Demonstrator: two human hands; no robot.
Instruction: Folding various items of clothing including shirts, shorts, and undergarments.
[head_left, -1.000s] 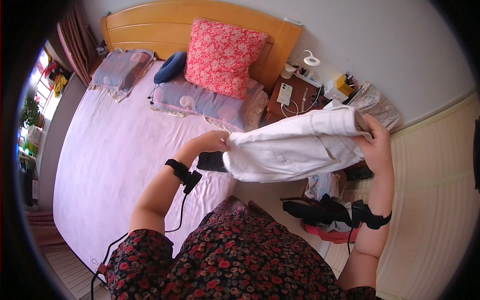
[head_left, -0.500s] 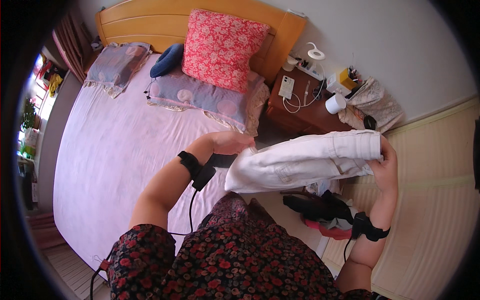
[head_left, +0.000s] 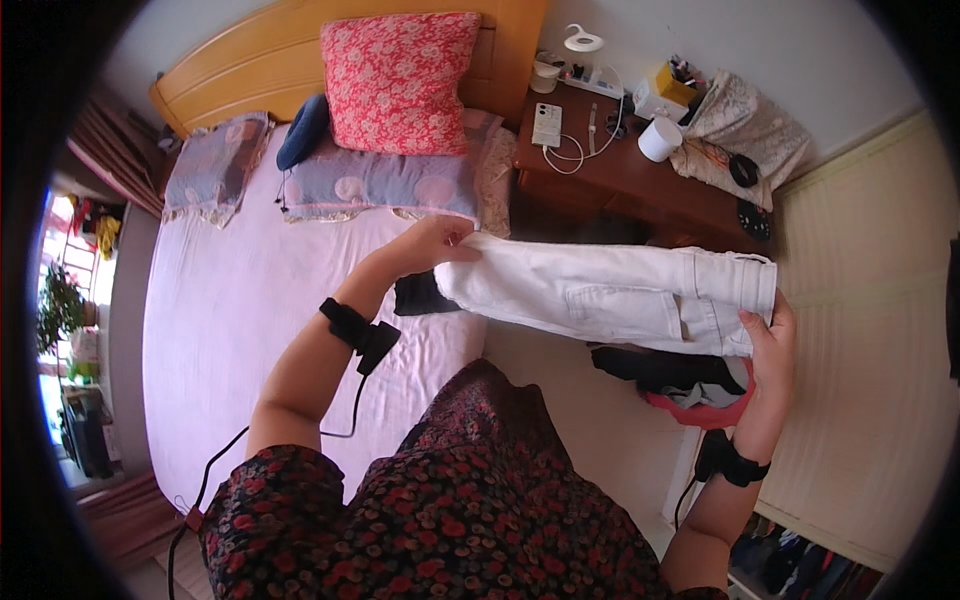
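Observation:
Folded white trousers stretch level between my two hands, held in the air in front of me. My left hand pinches the folded end, thumb on top. At the waistband end my right hand grips the cloth, thumb on the near face and the other fingers largely hidden behind it. A pocket and a seam show on the upward side. Just below the left hand a dark folded cloth lies at the bed's edge, partly covered by the trousers.
The bed with a pale pink sheet fills the left, a red floral cushion at its head. Beyond the trousers is a brown desk with a phone and white cup. A pink container of clothes stands below right.
The trousers have been drawn out flatter and straighter between my hands. My left hand has moved up and left, and the view has shifted.

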